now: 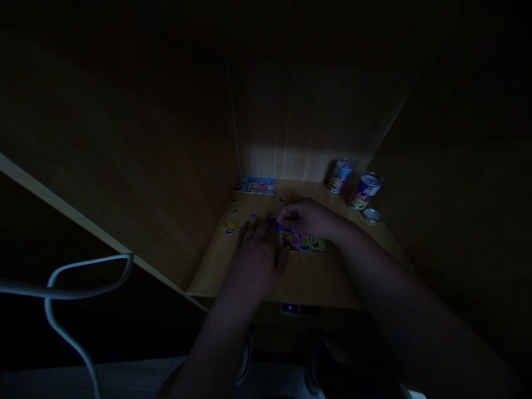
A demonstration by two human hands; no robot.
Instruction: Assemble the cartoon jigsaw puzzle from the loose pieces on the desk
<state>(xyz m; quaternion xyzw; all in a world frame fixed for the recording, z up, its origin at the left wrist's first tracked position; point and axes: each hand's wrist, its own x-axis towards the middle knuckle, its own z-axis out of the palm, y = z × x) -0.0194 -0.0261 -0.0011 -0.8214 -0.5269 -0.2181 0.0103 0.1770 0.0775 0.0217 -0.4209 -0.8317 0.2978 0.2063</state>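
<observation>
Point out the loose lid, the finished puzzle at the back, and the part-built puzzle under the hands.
Loose lid (372, 215), head view, centre of its top.
Finished puzzle (255, 185), head view, middle of the picture.
Part-built puzzle (307, 242), head view, its exposed yellow area.

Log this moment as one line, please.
left hand: on desk | right hand: at puzzle | two tins behind | dim

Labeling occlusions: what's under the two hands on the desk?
A partly built cartoon puzzle shows beside the left hand and below the right hand, with blue pieces at the fingers. The puzzle's left edge and anything beneath the palms are covered.
</observation>
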